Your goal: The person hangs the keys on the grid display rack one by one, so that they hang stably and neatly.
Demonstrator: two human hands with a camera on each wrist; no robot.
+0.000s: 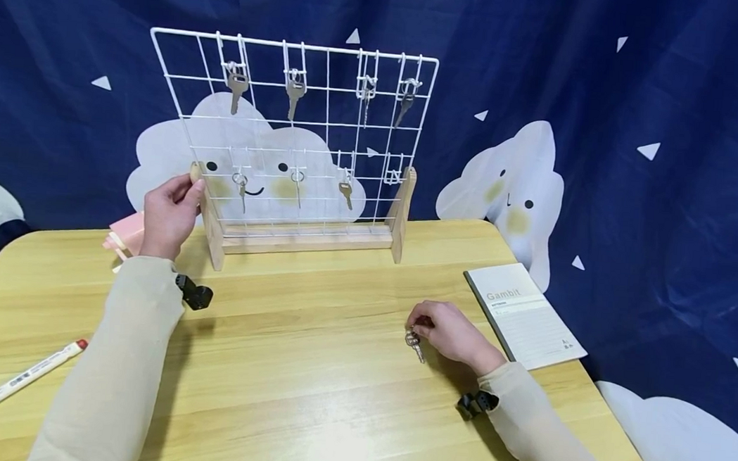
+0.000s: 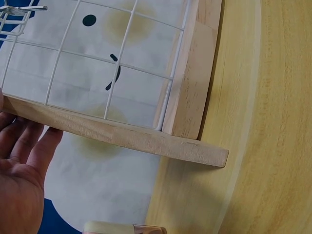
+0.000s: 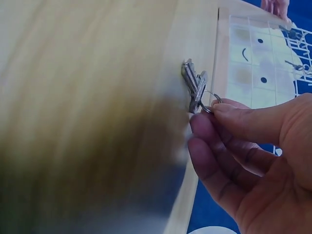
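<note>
My left hand (image 1: 170,216) grips the top of the left wooden upright (image 2: 112,127) of a white wire grid rack (image 1: 327,126). In the left wrist view its fingers lie behind the wood. Metal keys hang from hooks on the grid, among them a key (image 1: 236,92) at the upper left and a brassy key (image 1: 346,194) lower down. Over the table's right half, my right hand (image 1: 454,334) pinches a metal key ring (image 3: 206,108) between thumb and finger. A pair of silver keys (image 3: 194,87) dangles from that ring.
A notebook (image 1: 529,314) lies at the table's right edge, just beyond my right hand. On the left are a red and white marker (image 1: 24,378) and a pink object (image 1: 129,232), partly behind my left hand. A blue curtain (image 1: 507,48) hangs behind the rack.
</note>
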